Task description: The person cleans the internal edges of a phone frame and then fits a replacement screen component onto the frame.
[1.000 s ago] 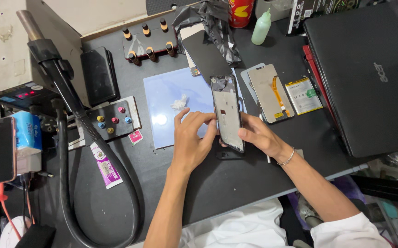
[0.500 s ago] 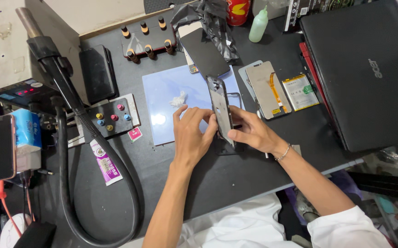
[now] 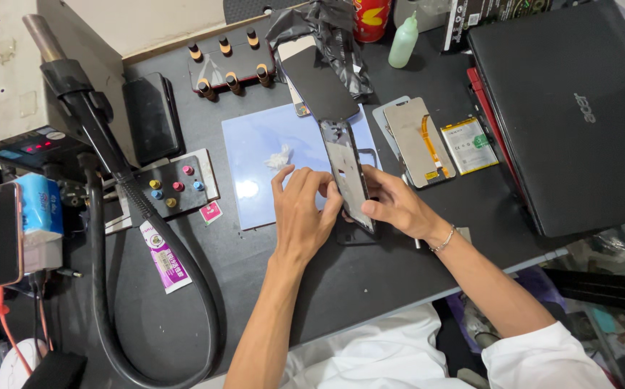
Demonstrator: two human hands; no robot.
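- Black plastic and bare metal make up the phone frame (image 3: 348, 176), a gutted handset body held on edge, tilted, above the near right corner of the pale blue work mat (image 3: 269, 155).
- The right hand (image 3: 399, 205) pinches the lower end of the frame between thumb and fingers, closed firmly on it; this hand carries the weight.
- The left hand (image 3: 302, 212) lies against the frame's left side with fingers curled, fingertips touching its edge and inner face. Whether it grips or only presses cannot be told.
- To do this step well, judged from the pose: keep the right-hand pinch on the rim only, and let the left fingertips work along the edge with light pressure, so the thin frame does not twist.
- Keep the frame over the mat; a slip then ends on the soft surface and not on the dark bench (image 3: 370, 281).
- A crumpled white wipe (image 3: 278, 157) lies on the mat, just beside the left fingers.
- A detached screen assembly with orange flex cable (image 3: 419, 140) and a flat battery (image 3: 469, 144) lie to the right, apart from the hands.
- A closed black laptop (image 3: 572, 108) sits further right; the hot-air hose (image 3: 103, 288) loops well clear on the left.
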